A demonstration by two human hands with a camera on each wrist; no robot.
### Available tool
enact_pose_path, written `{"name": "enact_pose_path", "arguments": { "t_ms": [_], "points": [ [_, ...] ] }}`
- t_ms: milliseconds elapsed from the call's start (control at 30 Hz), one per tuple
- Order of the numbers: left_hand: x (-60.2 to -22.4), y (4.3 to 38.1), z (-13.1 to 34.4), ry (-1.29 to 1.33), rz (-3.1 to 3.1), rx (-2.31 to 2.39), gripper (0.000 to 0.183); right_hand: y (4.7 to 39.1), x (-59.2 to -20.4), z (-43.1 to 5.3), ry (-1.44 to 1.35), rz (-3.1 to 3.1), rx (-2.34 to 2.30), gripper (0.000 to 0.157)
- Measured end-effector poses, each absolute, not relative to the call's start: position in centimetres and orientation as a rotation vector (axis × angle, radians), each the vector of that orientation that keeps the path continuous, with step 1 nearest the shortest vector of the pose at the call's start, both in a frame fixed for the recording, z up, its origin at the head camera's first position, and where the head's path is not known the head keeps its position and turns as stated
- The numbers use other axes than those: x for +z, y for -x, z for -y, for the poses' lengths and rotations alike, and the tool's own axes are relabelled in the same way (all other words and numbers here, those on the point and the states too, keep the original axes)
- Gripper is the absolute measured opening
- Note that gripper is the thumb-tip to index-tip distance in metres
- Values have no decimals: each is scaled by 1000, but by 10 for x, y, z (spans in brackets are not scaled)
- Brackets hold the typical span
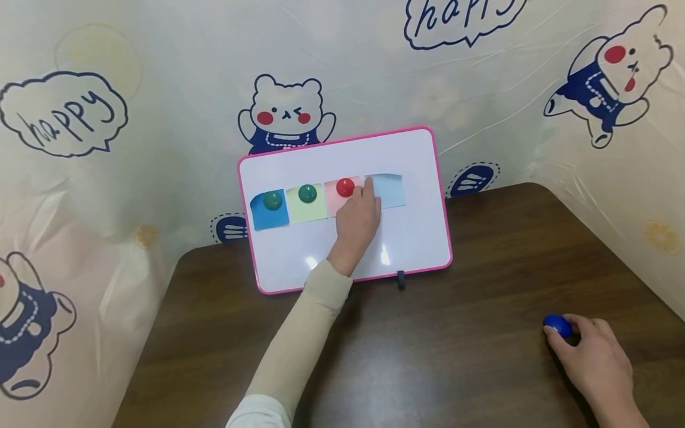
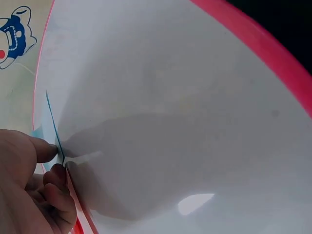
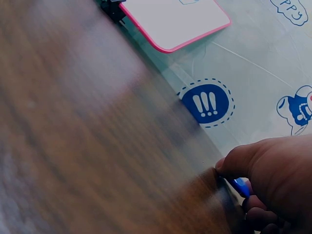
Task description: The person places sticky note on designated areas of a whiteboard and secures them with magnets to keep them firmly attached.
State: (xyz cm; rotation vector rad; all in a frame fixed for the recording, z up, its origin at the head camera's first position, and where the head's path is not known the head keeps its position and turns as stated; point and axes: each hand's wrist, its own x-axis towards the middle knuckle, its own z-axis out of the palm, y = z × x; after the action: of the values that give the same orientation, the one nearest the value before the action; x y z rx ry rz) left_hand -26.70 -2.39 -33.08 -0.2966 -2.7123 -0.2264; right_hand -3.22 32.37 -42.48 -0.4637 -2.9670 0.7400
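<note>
On the whiteboard, my left hand holds the left edge of a light blue sticky note. Its thumb and a curled finger meet at the note's lower corner in the left wrist view. To the left hang a pink note with a red round magnet, partly behind the hand, a pale green note with a green magnet, and a blue note with another green magnet. My right hand pinches a blue round magnet over the table's right side.
The pink-framed board leans at the back of the brown wooden table. A black clip sits at its lower edge. Behind and beside the table hangs a printed cloth with cartoon bears.
</note>
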Motion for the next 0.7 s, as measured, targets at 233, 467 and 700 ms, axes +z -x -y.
{"name": "enact_pose_path", "arguments": {
  "t_ms": [233,467,700],
  "points": [
    [-327,269,23,286,2749,-262,61,32,-426,-323,453,2948,735,65],
    [-318,273,27,358,2728,-192,61,32,-426,-323,460,2944,736,65],
    [-315,274,30,440,2726,-106,60,33,-426,-321,432,2943,733,65]
  ]
}}
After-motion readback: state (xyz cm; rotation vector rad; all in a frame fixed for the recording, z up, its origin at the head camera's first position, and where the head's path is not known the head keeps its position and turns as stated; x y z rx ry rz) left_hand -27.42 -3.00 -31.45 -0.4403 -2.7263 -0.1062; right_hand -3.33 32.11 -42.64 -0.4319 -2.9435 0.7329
